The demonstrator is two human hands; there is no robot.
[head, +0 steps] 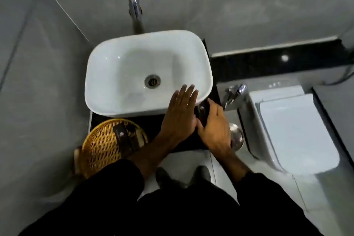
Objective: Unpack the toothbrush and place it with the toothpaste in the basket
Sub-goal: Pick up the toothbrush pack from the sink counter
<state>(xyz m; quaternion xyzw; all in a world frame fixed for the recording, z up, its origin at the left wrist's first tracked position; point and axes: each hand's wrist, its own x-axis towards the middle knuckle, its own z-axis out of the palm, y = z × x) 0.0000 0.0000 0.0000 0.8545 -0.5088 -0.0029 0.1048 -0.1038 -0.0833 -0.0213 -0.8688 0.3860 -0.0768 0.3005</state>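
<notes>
A dark toothbrush pack [202, 111] lies on the black counter [153, 126] by the sink's front right corner. My right hand [215, 130] curls around it, thumb on one side and fingers on the other. My left hand [179, 119] is flat with straight fingers, reaching over the sink rim and touching the pack's left side. A woven yellow basket [99, 149] stands at the counter's front left. Inside it lies a dark box with a pale logo [123, 137], possibly the toothpaste; the blur hides its label.
A white rectangular sink [122, 67] fills the counter, with a chrome tap [135, 5] above it. To the right are a white toilet [295, 136], a chrome fitting [234, 94] and a round metal object [236, 136]. Grey tiled walls surround everything.
</notes>
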